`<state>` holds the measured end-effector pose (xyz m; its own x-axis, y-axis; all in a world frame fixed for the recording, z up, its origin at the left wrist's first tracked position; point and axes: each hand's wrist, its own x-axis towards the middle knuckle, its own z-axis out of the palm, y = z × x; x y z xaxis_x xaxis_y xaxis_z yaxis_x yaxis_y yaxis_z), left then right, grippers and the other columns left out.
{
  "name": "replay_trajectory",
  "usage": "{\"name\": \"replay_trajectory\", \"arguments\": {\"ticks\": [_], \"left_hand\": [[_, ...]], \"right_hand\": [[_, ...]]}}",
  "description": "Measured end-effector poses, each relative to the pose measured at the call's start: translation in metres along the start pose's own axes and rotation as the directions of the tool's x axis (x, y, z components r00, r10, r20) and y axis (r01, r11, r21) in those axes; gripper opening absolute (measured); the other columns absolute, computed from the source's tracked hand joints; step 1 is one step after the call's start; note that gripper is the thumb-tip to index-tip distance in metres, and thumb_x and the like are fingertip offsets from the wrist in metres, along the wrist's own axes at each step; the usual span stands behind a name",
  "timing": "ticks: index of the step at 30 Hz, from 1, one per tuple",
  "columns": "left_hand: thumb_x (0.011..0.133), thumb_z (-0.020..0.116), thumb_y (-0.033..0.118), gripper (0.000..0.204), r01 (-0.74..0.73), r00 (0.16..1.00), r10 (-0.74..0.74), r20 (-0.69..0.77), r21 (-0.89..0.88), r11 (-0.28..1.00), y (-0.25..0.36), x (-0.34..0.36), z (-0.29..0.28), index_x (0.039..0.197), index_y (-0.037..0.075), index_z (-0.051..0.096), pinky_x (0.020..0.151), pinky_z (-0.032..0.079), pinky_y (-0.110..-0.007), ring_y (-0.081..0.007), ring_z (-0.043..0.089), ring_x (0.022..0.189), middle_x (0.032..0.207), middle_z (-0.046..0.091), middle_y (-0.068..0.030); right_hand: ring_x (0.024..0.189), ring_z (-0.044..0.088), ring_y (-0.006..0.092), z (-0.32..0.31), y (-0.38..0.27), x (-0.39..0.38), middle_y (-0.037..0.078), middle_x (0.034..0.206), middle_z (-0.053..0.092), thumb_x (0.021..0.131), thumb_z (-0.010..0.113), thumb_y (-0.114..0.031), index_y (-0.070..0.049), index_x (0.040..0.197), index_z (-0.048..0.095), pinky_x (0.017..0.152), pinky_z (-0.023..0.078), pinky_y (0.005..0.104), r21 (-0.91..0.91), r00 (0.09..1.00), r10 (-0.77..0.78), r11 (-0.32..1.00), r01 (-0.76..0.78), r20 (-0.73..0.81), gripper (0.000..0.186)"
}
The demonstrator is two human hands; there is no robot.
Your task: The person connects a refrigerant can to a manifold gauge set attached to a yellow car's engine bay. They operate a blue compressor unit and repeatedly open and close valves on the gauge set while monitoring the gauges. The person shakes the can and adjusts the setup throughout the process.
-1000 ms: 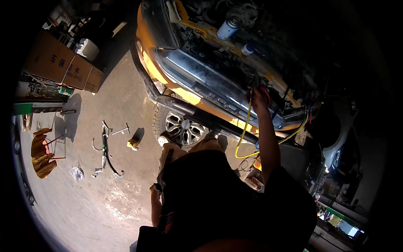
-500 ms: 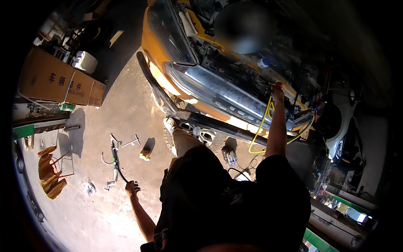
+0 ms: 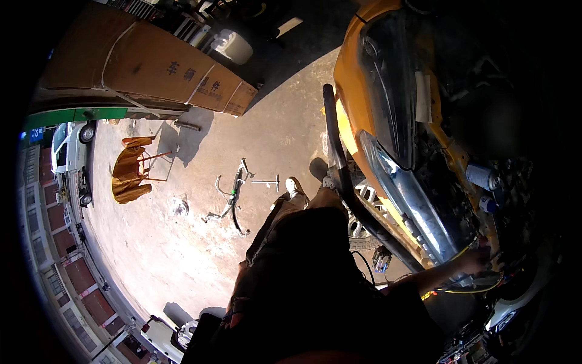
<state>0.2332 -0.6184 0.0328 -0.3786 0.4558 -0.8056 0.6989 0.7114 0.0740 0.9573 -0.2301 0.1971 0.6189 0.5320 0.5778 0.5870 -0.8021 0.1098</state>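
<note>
My right arm reaches over the front of an orange vehicle (image 3: 357,54) whose engine bay is open. My right hand (image 3: 476,259) is over the bay's front edge, dim and blurred, so its fingers cannot be made out. A yellow hose (image 3: 476,291) runs just beside and below it. Farther in lie a blue and white can (image 3: 482,176) and a smaller blue and white container (image 3: 487,204). Close to my left hip a strip of skin, my left hand (image 3: 242,267) or wrist, shows; its fingers are hidden.
A black bumper bar (image 3: 348,188) curves past my feet. On the floor lies a metal frame with a black hose (image 3: 235,193), beside a T-handle tool (image 3: 267,182). A chair with an orange-brown cover (image 3: 130,173) stands left, below a long cardboard box (image 3: 163,67). A white jug (image 3: 232,47) stands behind it.
My view has swung left, so the vehicle now sits farther right. My left hand has come in from its outstretched place to my side. The red piece at my right hand no longer shows.
</note>
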Motion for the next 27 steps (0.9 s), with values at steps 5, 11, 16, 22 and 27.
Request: {"name": "replay_trajectory", "arguments": {"ticks": [5,11,16,22,27], "left_hand": [[0.082,0.053,0.019,0.025,0.252,0.94,-0.331,0.084,-0.825,0.506,0.076,0.055,-0.187,0.097,-0.001,0.059,0.041,0.046,-0.035,-0.0248,0.06,0.048,0.07,0.063,-0.0147],[0.084,0.055,0.019,0.026,0.521,0.845,-0.45,0.289,-0.636,0.569,0.071,0.15,-0.282,0.104,0.002,0.055,0.048,0.047,-0.03,-0.0239,0.061,0.056,0.075,0.063,-0.0159],[0.083,0.057,0.02,0.032,0.47,0.882,-0.374,0.287,-0.607,0.641,0.051,0.255,-0.284,0.109,0.002,0.053,0.054,0.048,-0.029,-0.0235,0.062,0.065,0.083,0.062,-0.0153],[0.082,0.06,0.022,0.039,0.298,0.943,-0.168,0.286,-0.508,0.808,0.07,0.532,-0.293,0.115,0.003,0.05,0.062,0.049,-0.029,-0.023,0.063,0.075,0.092,0.061,-0.0145],[0.076,0.067,0.032,0.058,-0.204,0.91,0.413,-0.015,-0.886,0.417,0.226,0.661,-0.436,0.121,0.001,0.047,0.07,0.049,-0.031,-0.0239,0.062,0.085,0.1,0.061,-0.013]], "right_hand": [[0.082,0.059,0.0321,-0.034,-0.193,-0.094,0.018,0.086,0.063,0.093,0.048,-0.02,-0.002,0.098,0.062,0.074,0.047,0.0417,0.595,0.915,-0.351,0.699,0.397,-0.199,0.024],[0.059,0.054,0.0191,-0.173,-0.427,-0.154,0.011,0.064,0.054,0.091,0.046,-0.014,-0.001,0.08,0.053,0.058,0.042,0.0312,0.972,0.42,-0.884,0.134,-0.195,0.206,0.019],[0.053,0.056,0.0218,-0.203,-0.617,-0.2,0.009,0.059,0.054,0.081,0.048,-0.008,-0.005,0.074,0.056,0.052,0.042,0.0324,0.981,0.273,-0.962,-0.064,-0.183,-0.011,0.011],[0.064,0.06,0.0297,-0.101,-0.817,-0.377,0.014,0.067,0.058,0.086,0.05,-0.014,-0.004,0.082,0.055,0.058,0.045,0.0353,0.948,0.092,-0.989,0.082,-0.306,0.115,0.012],[0.08,0.062,0.0315,0.032,-0.915,-0.44,0.012,0.083,0.065,0.083,0.052,-0.023,-0.009,0.078,0.064,0.072,0.049,0.0426,0.906,-0.019,-0.908,0.419,-0.057,0.418,0.019]]}}
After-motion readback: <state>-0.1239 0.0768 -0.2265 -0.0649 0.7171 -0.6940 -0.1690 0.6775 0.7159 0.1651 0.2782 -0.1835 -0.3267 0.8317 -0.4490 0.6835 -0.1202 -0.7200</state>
